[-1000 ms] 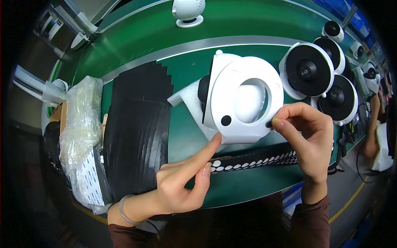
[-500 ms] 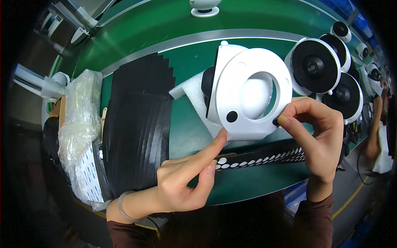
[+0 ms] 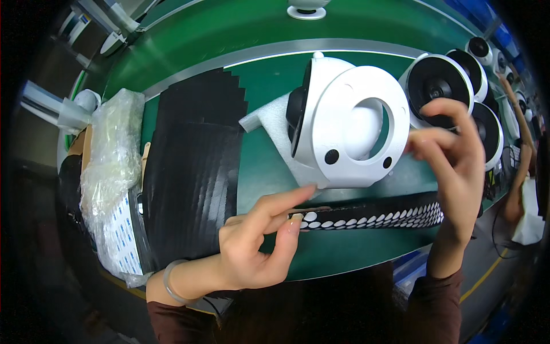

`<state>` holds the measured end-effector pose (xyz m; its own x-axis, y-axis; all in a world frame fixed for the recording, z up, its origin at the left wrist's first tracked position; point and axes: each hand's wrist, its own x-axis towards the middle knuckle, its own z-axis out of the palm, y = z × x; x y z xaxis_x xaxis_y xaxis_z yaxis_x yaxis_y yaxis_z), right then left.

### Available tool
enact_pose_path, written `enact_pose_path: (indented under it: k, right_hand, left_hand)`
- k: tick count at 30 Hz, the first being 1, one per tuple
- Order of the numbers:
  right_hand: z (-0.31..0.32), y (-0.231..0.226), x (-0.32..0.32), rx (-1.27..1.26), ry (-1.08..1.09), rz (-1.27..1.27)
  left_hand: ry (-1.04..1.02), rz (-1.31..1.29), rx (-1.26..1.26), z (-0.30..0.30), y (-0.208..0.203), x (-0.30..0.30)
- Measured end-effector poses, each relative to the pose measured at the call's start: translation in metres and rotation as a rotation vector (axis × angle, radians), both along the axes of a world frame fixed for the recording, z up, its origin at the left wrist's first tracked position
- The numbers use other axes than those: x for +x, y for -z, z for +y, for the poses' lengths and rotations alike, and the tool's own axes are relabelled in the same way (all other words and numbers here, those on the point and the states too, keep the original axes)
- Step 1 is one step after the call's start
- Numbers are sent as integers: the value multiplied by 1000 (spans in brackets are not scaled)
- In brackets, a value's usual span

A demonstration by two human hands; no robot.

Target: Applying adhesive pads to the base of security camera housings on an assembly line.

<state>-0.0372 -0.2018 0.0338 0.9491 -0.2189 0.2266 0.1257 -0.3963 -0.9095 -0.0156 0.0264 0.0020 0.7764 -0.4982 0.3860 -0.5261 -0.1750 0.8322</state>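
Your left hand, low left of centre, pinches the near end of a dotted strip between thumb and a finger mostly hidden behind it; your index finger reaches out to the lower edge of the white housing. Your right hand, right of centre, is blurred: the middle finger is lifted away from the others, but you cannot tell whether thumb and index finger meet.

The white housing sits in the middle of the frame, its ring-shaped face toward you. On that ring you have two black round pads, one lower left and one lower right. The strip's white dots run in several rows, too small to count at the far end, which passes behind your right hand. One foam sheet lies partly hidden behind the housing.

Outward, at upper right, you have three large round units with black faces, overlapping, one partly covered by your hand; smaller ones beyond are hard to make out. One stack of black sheets lies at left, sheets uncountable, beside one plastic-wrapped bundle. At the top edge, a white device is cut off, mostly just its base showing. At far right, a co-worker's forearm is small and distorted.
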Motion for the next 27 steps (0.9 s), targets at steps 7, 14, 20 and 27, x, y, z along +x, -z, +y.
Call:
enact_pose_path:
  k: [7,14,20,27]
  right_hand:
    - [41,-9,-23,-617,-219,-364]
    - [51,4,-16,-552,-266,-386]
    - [54,4,-15,-563,-261,-402]
    - [60,1,-19,-676,-198,-376]
  left_hand:
    - [32,24,-76,2,6,0]
    - [1,7,-87,-1,5,1]
    - [-15,-5,-45,1,3,-1]
    - [-37,-49,-12,0,5,-3]
